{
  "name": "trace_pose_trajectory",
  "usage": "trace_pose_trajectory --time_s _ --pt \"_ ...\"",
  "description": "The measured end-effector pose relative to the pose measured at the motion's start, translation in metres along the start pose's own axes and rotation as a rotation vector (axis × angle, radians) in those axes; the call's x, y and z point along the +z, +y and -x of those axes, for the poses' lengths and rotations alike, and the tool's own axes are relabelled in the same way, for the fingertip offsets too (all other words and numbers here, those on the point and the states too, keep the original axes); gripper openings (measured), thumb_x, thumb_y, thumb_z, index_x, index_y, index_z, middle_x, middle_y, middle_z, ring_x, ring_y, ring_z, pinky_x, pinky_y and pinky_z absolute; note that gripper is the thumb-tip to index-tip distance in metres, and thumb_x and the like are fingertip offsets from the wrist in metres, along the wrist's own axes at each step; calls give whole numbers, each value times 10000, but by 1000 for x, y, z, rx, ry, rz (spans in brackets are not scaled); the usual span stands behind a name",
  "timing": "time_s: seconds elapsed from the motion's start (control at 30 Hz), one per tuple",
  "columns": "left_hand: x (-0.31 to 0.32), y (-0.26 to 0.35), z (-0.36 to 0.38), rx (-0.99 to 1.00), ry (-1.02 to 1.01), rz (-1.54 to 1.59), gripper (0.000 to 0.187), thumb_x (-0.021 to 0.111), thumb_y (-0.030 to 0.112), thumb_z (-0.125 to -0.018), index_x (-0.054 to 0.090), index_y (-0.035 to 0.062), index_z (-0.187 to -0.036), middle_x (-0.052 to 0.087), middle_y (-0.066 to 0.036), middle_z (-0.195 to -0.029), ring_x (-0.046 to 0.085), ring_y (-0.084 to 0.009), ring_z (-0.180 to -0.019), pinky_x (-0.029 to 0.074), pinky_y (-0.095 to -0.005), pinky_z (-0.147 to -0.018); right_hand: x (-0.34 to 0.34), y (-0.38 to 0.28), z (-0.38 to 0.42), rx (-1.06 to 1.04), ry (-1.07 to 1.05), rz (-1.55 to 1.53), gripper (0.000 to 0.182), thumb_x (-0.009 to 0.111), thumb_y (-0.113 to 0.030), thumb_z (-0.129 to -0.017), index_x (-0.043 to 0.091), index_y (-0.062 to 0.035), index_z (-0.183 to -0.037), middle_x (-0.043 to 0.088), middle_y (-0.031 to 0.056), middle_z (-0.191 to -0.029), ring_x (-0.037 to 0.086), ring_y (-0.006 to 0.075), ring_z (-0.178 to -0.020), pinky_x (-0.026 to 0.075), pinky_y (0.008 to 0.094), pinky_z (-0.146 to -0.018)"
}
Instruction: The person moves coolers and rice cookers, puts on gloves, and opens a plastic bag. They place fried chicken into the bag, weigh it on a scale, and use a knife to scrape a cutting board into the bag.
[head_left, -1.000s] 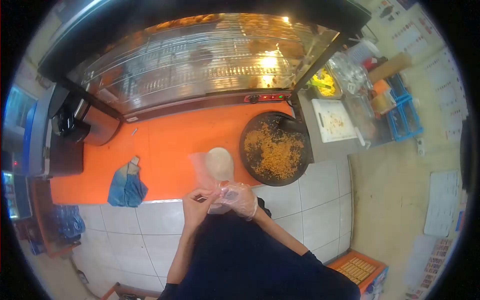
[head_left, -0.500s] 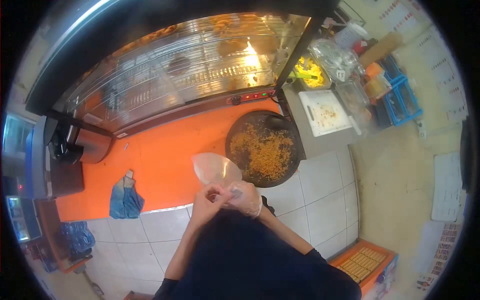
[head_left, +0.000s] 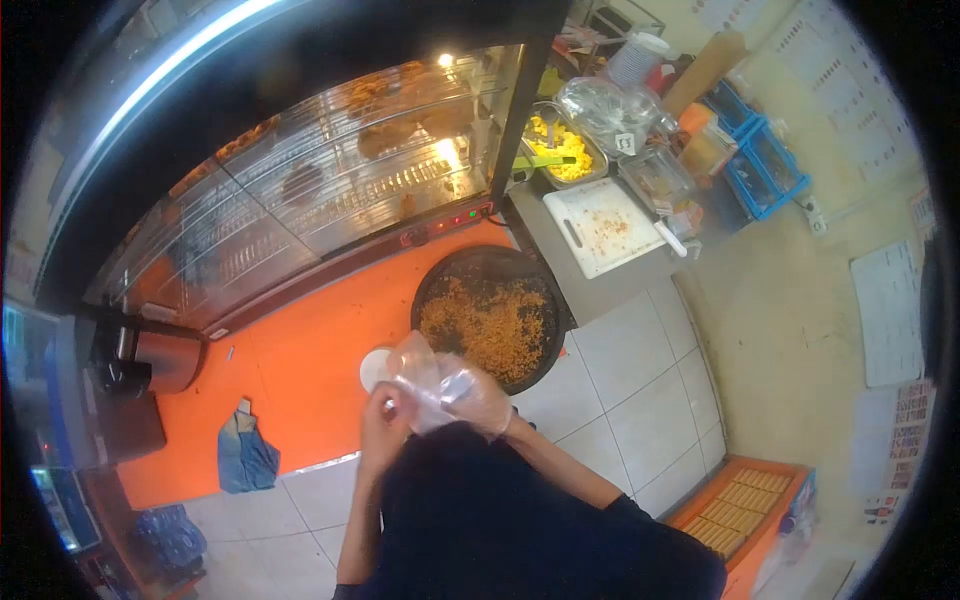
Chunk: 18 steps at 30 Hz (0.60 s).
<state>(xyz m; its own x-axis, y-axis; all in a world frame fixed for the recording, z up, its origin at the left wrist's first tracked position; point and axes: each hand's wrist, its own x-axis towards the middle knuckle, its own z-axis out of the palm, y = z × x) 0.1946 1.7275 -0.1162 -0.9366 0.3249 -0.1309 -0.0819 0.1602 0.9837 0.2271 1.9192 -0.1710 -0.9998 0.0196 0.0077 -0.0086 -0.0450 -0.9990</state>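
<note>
My left hand (head_left: 385, 420) is bare, its fingers pinched together at the edge of a piece of thin clear plastic (head_left: 413, 365). My right hand (head_left: 478, 400), in a clear disposable glove, is close beside it with fingers curled at the same plastic. The plastic stands up crumpled between both hands, above the counter's front edge. Just behind my left hand a round white dish (head_left: 376, 369) is partly covered by the plastic. Beyond my right hand sits a large round dark pan (head_left: 430, 285) with loose orange-brown crumbs (head_left: 495, 330) spread in it.
A lit glass food warmer (head_left: 330, 170) runs along the back of the orange counter (head_left: 300, 370). A blue cloth (head_left: 247, 455) lies at the front left. At right are a white cutting board (head_left: 585, 225), a knife (head_left: 670, 238) and a tray of yellow food (head_left: 565, 150).
My hands have drawn apart, and the clear plastic is now stretched upward between them. More of the white dish shows. The whole view has shifted and turned slightly.
</note>
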Motion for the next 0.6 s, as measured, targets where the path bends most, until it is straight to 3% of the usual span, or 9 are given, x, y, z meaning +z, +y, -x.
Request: trace_pose_trajectory --time_s 0.03,0.1,0.17,0.23,0.3,0.4,0.5,0.57,0.6 --pt "4 5 -1 4 -3 -77 190 657 -26 -846 485 30 -906 499 -37 -811 542 -131 -810 489 -282 -736 7 1 -2 -57 -84 10 276 724 -166 -848 622 -28 -1065 645 98 -1004 611 194 -902 496 366 -841" --pt "8 11 1 15 -9 -226 219 688 2 -836 479 32 -894 484 -28 -790 523 -129 -788 478 -281 -713 0 26 -5 12 -77 474 286 675 -174 -853 644 -24 -1094 671 141 -1022 638 257 -971 491 369 -876" --pt "-34 5 5 8 121 -394 211 681 -28 -795 506 44 -890 438 -33 -739 494 -144 -742 454 -293 -683 -26 3 -8 -177 229 892 258 640 -154 -835 666 -32 -1060 680 159 -921 666 260 -874 524 349 -771" --pt "-59 1 4 95 243 -553 221 684 -29 -775 567 62 -940 435 -45 -750 505 -176 -763 447 -302 -703 -68 -18 -12 47 456 630 291 649 -123 -785 707 -34 -1056 684 197 -1033 659 339 -878 523 427 -817" --pt "-63 19 7 236 291 -706 263 688 -23 -769 619 81 -1001 448 -63 -792 515 -214 -798 442 -311 -732 -59 -42 -15 19 447 829 284 612 -37 -835 695 -41 -1107 657 205 -1003 643 373 -844 530 414 -762" --pt "-60 30 -3 284 223 -555 368 698 -10 -762 643 96 -1110 476 -101 -923 514 -262 -864 449 -359 -787 -51 -41 -27 -357 389 724 279 612 -109 -822 715 -96 -1081 665 137 -969 646 316 -862 530 394 -769" --pt "-29 50 -19 439 126 -1007 404 669 -39 -751 645 95 -1132 534 -122 -1019 549 -275 -960 470 -393 -844 -31 -56 -24 -308 5 927 227 615 -133 -833 718 -110 -1034 622 108 -904 625 312 -863 522 394 -747" --pt "-19 86 -39 721 88 -1020 411 706 -8 -739 637 81 -1135 594 -117 -1026 579 -282 -959 482 -393 -816 -26 -66 -26 -490 -123 927 217 627 -135 -813 706 -137 -1015 561 88 -829 603 284 -831 513 392 -721" --pt "-18 91 -43 755 -12 -927 430 717 0 -727 639 85 -1141 620 -113 -1024 597 -285 -958 491 -390 -812 -26 -67 -26 -574 -171 894 226 628 -132 -808 704 -144 -1020 539 84 -804 600 276 -813 513 391 -709"
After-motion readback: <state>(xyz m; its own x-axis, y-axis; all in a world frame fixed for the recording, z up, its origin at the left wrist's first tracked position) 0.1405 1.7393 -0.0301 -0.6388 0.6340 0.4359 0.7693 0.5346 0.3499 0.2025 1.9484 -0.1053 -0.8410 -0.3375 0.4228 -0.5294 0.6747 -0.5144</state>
